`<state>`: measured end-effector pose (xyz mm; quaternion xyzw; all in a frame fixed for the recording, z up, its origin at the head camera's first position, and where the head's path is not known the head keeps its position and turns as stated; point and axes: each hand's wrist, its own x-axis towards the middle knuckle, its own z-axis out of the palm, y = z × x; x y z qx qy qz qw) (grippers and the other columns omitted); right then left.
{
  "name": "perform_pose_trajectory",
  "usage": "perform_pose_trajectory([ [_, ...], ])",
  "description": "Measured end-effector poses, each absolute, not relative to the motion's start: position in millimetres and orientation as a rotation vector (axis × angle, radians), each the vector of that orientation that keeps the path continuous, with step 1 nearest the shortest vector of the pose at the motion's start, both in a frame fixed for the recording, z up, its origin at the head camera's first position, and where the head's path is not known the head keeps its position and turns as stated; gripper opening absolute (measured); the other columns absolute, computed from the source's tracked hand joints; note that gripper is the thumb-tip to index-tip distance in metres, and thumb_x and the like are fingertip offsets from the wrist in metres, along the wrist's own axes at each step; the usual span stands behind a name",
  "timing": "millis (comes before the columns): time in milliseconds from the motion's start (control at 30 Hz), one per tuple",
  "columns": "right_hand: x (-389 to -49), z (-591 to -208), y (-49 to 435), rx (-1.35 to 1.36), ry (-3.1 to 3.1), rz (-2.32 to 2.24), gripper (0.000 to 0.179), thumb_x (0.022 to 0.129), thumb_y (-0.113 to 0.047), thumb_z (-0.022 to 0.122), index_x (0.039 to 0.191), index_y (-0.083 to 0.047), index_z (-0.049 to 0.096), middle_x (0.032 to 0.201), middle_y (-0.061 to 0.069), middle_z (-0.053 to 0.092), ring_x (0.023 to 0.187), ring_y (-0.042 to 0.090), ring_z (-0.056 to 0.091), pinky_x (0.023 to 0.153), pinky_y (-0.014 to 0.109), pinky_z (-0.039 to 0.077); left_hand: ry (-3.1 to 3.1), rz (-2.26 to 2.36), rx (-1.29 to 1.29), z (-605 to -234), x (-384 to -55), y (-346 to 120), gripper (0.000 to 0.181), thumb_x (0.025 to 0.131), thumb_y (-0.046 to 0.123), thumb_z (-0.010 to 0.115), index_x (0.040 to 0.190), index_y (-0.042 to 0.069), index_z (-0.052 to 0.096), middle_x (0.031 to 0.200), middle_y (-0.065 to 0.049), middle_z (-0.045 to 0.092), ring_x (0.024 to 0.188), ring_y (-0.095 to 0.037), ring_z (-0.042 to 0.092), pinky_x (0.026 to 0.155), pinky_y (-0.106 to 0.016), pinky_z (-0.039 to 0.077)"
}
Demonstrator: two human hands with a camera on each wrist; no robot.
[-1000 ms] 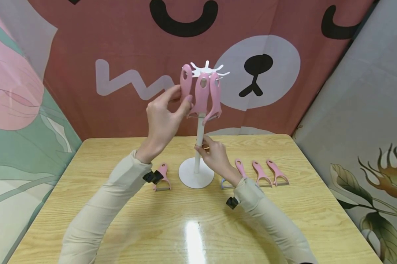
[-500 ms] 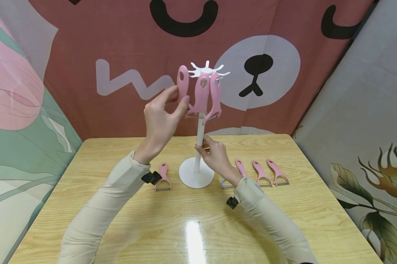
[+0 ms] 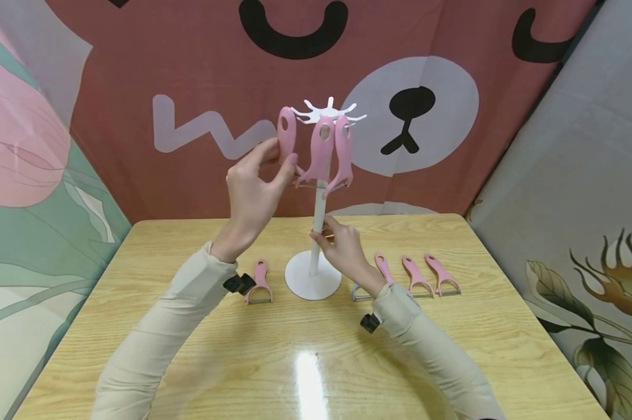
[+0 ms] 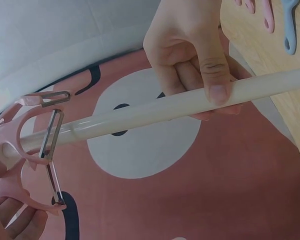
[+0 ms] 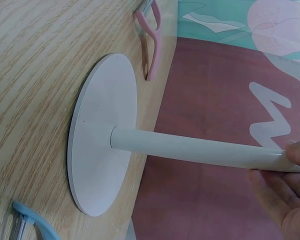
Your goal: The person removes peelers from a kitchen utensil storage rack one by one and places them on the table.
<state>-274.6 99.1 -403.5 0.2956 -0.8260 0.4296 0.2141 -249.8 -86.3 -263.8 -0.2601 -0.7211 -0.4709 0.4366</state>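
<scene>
My left hand pinches a pink peeler by its handle, upright beside the left hooks of a white hook stand. The handle's top hole is close to a hook tip. Two more pink peelers hang from the front hooks, a middle peeler and a right peeler, blades down. Lower down, my right hand holds the stand's pole between thumb and fingers. In the right wrist view the round base stands on the table.
On the wooden table, a pink peeler lies left of the base. Several others lie to the right, among them a pink peeler and a blue peeler mostly hidden by my right wrist in the head view. A printed cloth hangs behind.
My left hand has moved a little left and slightly down with the pink peeler, widening its gap from the hanging ones. The right hand and the stand stay put.
</scene>
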Motion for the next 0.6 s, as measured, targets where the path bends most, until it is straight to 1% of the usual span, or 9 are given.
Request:
perform_pose_trajectory([
  [100, -274.4, -403.2, 99.8, 0.818, -2.293, 1.188, 0.017, 0.093, -0.009, 0.070, 0.105, 0.001, 0.064, 0.092, 0.013, 0.073, 0.084, 0.023, 0.072, 0.070, 0.028, 0.060, -1.789, -1.164, -0.657, -265.0, -250.9, -86.8, 0.030, 0.093, 0.017, 0.072, 0.115, -0.002, 0.068, 0.100, -0.009, 0.073, 0.094, -0.023, 0.070, 0.090, -0.032, 0.053],
  [167, -274.2, -403.6, 99.4, 0.815, -2.293, 1.187, 0.017, 0.093, -0.009, 0.071, 0.105, 0.001, 0.064, 0.091, 0.012, 0.073, 0.084, 0.023, 0.072, 0.070, 0.028, 0.060, -1.789, -1.160, -0.653, -265.8, -251.2, -88.2, 0.030, 0.093, 0.018, 0.072, 0.115, -0.002, 0.068, 0.101, -0.009, 0.073, 0.095, -0.023, 0.070, 0.089, -0.032, 0.053],
  [333, -274.3, -403.9, 99.1, 0.820, -2.282, 1.191, 0.016, 0.092, -0.008, 0.071, 0.104, 0.001, 0.064, 0.091, 0.013, 0.073, 0.084, 0.023, 0.072, 0.070, 0.029, 0.060, -1.793, -1.155, -0.636, -268.0, -252.2, -91.1, 0.029, 0.093, 0.018, 0.071, 0.115, -0.001, 0.068, 0.103, -0.007, 0.073, 0.096, -0.018, 0.070, 0.089, -0.032, 0.054],
  [600, -274.6, -403.8, 99.1, 0.815, -2.287, 1.197, 0.016, 0.092, -0.008, 0.071, 0.105, 0.001, 0.064, 0.091, 0.012, 0.073, 0.083, 0.022, 0.072, 0.070, 0.029, 0.060, -1.799, -1.152, -0.630, -272.2, -253.4, -94.3, 0.028, 0.093, 0.018, 0.071, 0.114, -0.001, 0.068, 0.101, -0.006, 0.073, 0.092, -0.017, 0.070, 0.086, -0.033, 0.054],
])
